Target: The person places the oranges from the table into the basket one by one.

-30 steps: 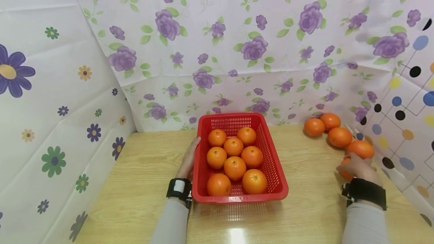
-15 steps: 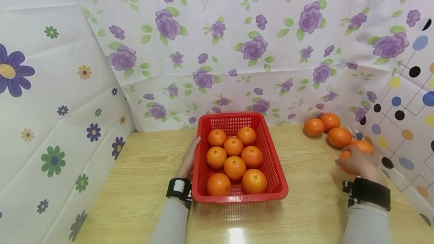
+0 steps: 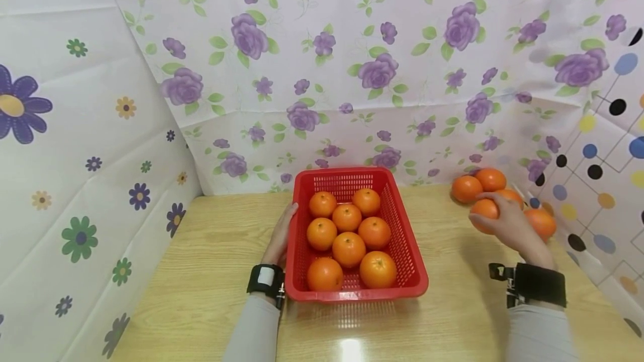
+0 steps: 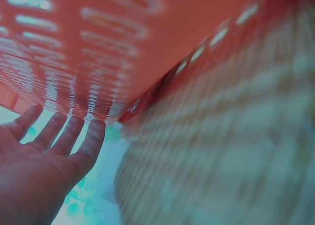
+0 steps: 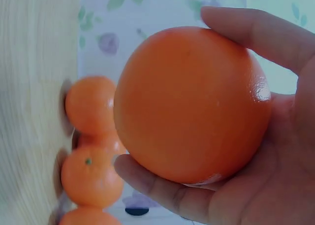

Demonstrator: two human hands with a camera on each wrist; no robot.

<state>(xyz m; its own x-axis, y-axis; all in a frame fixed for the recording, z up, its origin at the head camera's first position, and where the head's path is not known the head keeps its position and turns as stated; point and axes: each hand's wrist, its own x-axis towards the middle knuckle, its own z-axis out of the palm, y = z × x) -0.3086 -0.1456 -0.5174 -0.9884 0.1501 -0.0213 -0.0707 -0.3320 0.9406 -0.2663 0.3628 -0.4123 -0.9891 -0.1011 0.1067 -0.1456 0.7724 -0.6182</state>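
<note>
My right hand [image 3: 517,232] grips an orange [image 5: 189,107] between thumb and fingers, raised over the table at the right. Close behind it lie several more oranges [image 3: 466,189] near the back right corner, one partly hidden by the hand. A red plastic basket [image 3: 356,295] with slotted walls stands in the middle, holding several oranges [image 3: 348,249] spread over its floor. At the basket's left side is my left hand [image 3: 279,233]. Its fingers [image 4: 69,136] are extended, with the tips right at the slotted wall in the left wrist view.
The wooden table [image 3: 216,295] runs up to a flowered sheet [image 3: 322,71] at the back. A patterned sheet [image 3: 100,183] borders the left, and a dotted one [image 3: 604,194] the right. The basket's right rim faces the right hand across bare wood.
My right hand has lifted the orange off the table from the right-hand group and moved it left and toward the back. The left hand and the basket have stayed in place.
</note>
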